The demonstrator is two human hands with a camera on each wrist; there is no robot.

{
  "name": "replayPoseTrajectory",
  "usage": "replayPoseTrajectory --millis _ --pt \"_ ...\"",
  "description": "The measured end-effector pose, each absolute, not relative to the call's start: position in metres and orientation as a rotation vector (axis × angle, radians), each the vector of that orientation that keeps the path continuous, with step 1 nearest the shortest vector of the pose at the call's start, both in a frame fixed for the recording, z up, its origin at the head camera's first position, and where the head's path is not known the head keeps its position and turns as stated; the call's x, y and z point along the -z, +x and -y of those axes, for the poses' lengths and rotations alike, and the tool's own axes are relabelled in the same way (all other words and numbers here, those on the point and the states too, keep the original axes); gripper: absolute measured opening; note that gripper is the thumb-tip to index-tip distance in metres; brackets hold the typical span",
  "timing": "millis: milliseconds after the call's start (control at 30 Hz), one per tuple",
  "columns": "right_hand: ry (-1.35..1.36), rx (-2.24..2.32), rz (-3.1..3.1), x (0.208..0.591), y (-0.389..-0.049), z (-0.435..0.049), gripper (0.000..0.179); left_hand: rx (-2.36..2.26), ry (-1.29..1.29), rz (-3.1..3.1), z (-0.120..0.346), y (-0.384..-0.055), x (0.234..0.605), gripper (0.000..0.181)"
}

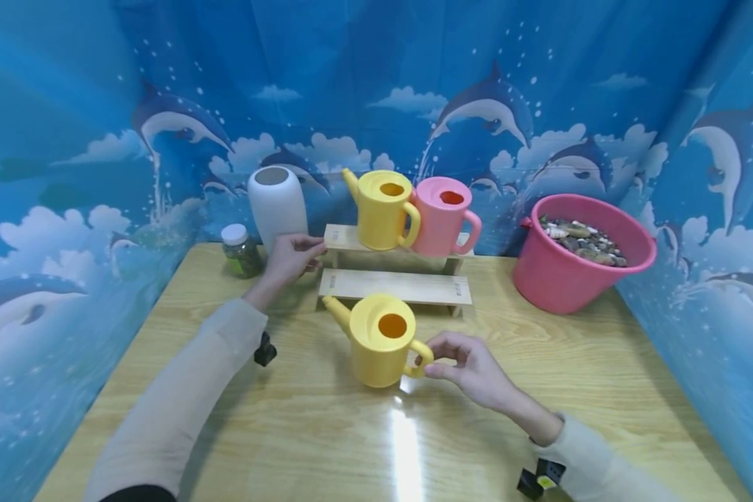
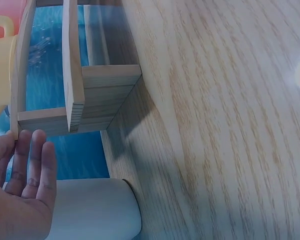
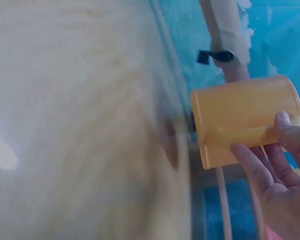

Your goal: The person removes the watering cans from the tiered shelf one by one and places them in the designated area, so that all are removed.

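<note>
A two-tier wooden shelf (image 1: pixel 392 286) stands at the back of the table, its lower step in front. With thumb and fingers my left hand (image 1: pixel 286 259) pinches the left end of the upper board, as the left wrist view also shows. My right hand (image 1: pixel 470 366) grips the handle of a yellow watering can (image 1: pixel 376 362), upright in front of the lower step, its spout pointing left. In the right wrist view the thumb and fingers lie round that handle. A second yellow watering can (image 1: pixel 374 219) and a pink watering can (image 1: pixel 431 226) sit side by side on the upper board.
Behind my left hand stands a white vase (image 1: pixel 278 208), beside a small jar (image 1: pixel 241 254) with a white lid. A pink bucket (image 1: pixel 549 272) of pebbles is at the back right. Blue dolphin-print curtains (image 1: pixel 364 70) enclose the wooden table (image 1: pixel 314 439).
</note>
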State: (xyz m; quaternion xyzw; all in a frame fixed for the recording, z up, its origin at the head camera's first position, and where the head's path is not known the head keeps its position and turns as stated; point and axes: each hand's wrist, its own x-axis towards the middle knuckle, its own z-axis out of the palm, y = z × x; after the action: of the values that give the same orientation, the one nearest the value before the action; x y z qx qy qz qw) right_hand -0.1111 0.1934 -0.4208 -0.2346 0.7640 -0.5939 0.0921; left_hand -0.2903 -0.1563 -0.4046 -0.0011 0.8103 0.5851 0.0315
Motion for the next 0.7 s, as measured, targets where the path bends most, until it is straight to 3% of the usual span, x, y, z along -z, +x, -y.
replayPoseTrajectory --millis 700 --pt "-0.654 1.778 -2.173 0.453 -0.092 -0.155 0.026 -1.751 0.018 -2.532 0.156 -0.289 0.400 0.031"
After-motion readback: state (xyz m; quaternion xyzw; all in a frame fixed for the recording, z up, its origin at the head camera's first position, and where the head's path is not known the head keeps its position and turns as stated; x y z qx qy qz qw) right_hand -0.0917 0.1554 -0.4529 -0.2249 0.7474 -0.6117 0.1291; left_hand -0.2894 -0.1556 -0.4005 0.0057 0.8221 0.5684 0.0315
